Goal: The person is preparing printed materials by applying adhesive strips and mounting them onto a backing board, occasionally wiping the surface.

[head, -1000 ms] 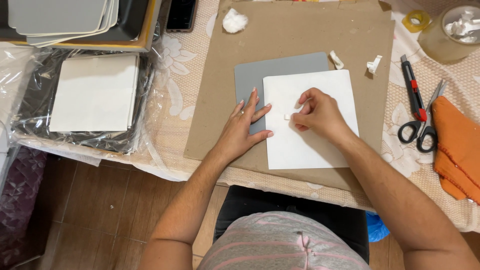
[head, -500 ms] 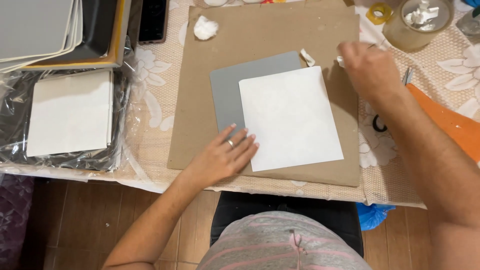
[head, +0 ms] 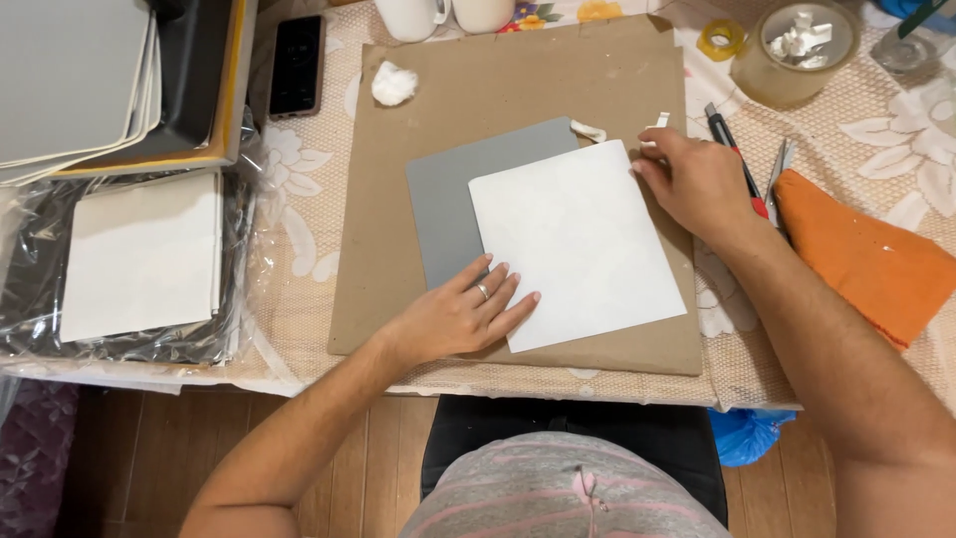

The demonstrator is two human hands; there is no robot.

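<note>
**Two hands at a white sheet on brown board**

From the head camera we look down on a tabletop (head: 299, 299) covered with a lace cloth. A brown board (head: 518, 80) lies on it, a grey card (head: 448, 199) on the board, and a white sheet (head: 578, 244) lies tilted across the card's right part.

Our left hand (head: 458, 319) rests flat, fingers (head: 503, 294) spread and open, pressing the sheet's lower left corner; it grips nothing. Our right hand (head: 697, 184) sits at the sheet's upper right corner, fingers loosely curled, touching the edge; we cannot tell whether it pinches anything.

Just right of that hand lie a red cutter knife (head: 732, 144) and scissors (head: 777, 169), then an orange cloth (head: 866, 259). A cotton wad (head: 393, 83) sits on the board's top left, a phone (head: 296, 65) beyond it.
</note>
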